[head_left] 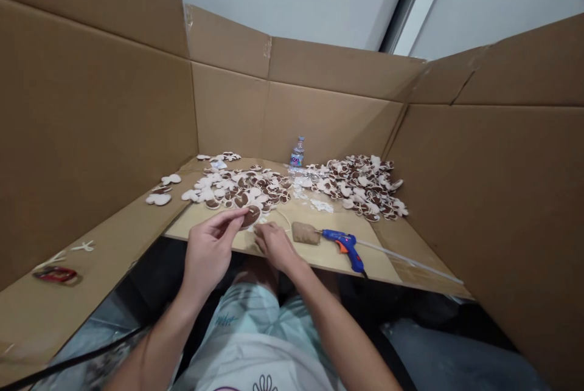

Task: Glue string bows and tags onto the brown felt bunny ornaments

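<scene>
My left hand (210,245) pinches a brown and white felt piece (250,216) between thumb and fingers above the front of the board. Just right of it, my right hand (272,241) has its fingers closed at the lower edge of the piece; a pale cord (286,218) curves up beside them, and what the fingertips grip is too small to make out. To the right, a blue glue gun (343,244) with an orange trigger lies on its side, its nozzle at a brown block (306,233).
Heaps of brown and white pieces lie behind my hands (228,187) and at the back right (365,187). A plastic bottle (297,152) stands at the back. Red-handled snips (55,274) lie far left. Cardboard walls (333,117) surround the board (383,257).
</scene>
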A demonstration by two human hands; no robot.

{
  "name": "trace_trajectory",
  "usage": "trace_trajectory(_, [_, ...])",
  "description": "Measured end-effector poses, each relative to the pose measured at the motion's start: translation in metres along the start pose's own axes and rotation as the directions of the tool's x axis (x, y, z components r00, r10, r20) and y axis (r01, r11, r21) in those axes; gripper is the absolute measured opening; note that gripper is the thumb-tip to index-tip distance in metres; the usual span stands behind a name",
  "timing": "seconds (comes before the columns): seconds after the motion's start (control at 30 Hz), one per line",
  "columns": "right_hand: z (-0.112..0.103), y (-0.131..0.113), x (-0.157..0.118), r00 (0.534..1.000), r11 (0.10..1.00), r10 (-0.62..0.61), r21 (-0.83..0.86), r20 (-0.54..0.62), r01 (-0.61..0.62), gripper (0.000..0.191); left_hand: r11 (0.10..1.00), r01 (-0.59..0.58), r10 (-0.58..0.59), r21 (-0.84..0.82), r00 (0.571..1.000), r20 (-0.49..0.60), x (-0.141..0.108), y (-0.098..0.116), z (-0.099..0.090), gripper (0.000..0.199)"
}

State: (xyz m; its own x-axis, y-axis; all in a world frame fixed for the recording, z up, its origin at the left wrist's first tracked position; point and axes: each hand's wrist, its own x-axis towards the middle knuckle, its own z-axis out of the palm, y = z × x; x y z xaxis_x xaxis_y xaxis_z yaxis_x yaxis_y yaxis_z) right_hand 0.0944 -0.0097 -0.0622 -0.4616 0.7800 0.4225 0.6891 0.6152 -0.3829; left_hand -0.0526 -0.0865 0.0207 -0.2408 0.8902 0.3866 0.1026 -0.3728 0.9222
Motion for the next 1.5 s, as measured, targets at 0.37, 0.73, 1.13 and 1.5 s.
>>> trace_trajectory(0.37, [0.017,0.015,0.048,0.995,0.989,0.102,0.111,-0.018,-0.099,0.019,0.999,-0.043,0.043,-0.023,0.999,-0.011,0.000,0.004,-0.003,0.022])
trace_trajectory(0.73, [0.022,0.012,0.045,0.953,0.944,0.241,0.272,-0.183,-0.186,0.022,0.999,-0.022,0.021,-0.034,1.000,-0.021,0.000,0.008,-0.007,0.022])
trace_trajectory(1.13, [0.013,0.002,0.006,0.855,0.714,0.442,0.683,-0.271,-0.152,0.010,0.997,-0.079,0.079,0.008,0.997,-0.001,-0.011,0.019,-0.003,0.015])
trace_trajectory(1.5, [-0.024,-0.029,-0.019,0.766,0.487,0.576,0.872,-0.285,-0.041,0.024,0.990,-0.140,0.140,0.019,0.990,0.023,-0.022,0.031,0.001,0.010])
